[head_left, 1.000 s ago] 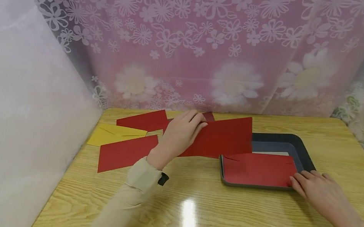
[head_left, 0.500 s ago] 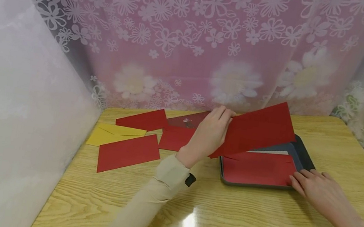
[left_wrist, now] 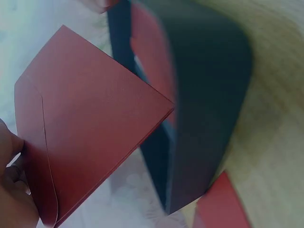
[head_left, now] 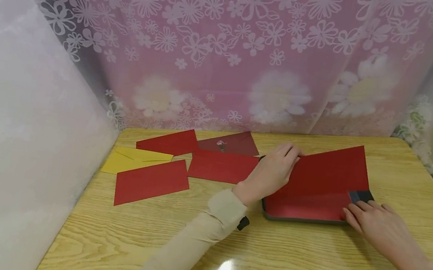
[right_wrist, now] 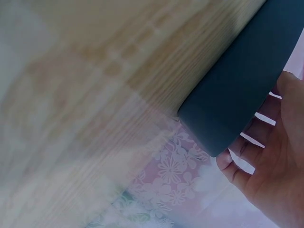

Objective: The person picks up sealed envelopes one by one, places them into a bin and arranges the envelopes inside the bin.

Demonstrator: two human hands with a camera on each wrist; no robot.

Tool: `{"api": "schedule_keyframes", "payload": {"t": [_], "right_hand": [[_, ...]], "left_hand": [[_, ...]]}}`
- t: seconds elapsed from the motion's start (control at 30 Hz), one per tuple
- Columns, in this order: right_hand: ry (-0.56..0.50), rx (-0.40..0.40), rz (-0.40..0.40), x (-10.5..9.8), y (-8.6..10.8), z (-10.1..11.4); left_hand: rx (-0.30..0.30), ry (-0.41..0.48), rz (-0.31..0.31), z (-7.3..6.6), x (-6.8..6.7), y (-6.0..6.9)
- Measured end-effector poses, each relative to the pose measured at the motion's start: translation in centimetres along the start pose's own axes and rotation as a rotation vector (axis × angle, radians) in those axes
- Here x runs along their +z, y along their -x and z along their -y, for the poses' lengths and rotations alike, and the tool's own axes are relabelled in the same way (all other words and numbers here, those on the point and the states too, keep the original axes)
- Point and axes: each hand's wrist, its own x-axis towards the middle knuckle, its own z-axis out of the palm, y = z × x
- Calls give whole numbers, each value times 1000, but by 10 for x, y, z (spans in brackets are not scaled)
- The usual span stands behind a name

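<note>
In the head view my left hand (head_left: 271,172) pinches a red envelope (head_left: 325,173) by its left end and holds it tilted over the dark tray (head_left: 300,220). The left wrist view shows the envelope's flap side (left_wrist: 95,114), the left hand (left_wrist: 14,190) at its edge and one corner by the wall of the tray (left_wrist: 204,95). My right hand (head_left: 389,235) grips the tray's right rim, fingers over the edge. From the right wrist, the hand (right_wrist: 275,156) lies along the rim of the tray (right_wrist: 232,90). The held envelope hides most of the tray's inside.
Left of the tray lie several envelopes on the wooden table (head_left: 285,264): a yellow one (head_left: 125,163), a dark red one with a print (head_left: 236,142) and red ones, including one (head_left: 151,183) nearest the front. A floral curtain (head_left: 210,60) hangs behind the table.
My left hand has moved right with the red envelope, which has gone from left of the tray to over it and now covers the envelope inside. My right hand has stayed at the rim.
</note>
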Motion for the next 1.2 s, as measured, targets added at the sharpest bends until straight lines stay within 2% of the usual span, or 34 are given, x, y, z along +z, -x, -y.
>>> {"api": "schedule_keyframes", "payload": {"t": [0.2,0.47,0.7,0.83,0.97,1.2], "right_hand": [[-2,16,3,-1,1,0],[3,26,35,0,2,1],[2,7,-18,1,1,0],[1,-2,-22,0,0,0],[-3,-4,-26,0,0,0],[-4,-7,-26,1,0,-1]], "left_hand": [[-17,-49,129,-3,17,3],[-39,-80,311,0,37,5],[-128,-136,470,-1,47,6],[-177,-168,561,-2,51,10],[-203,-167,594,-2,50,12],[-236,-148,604,-3,48,13]]}}
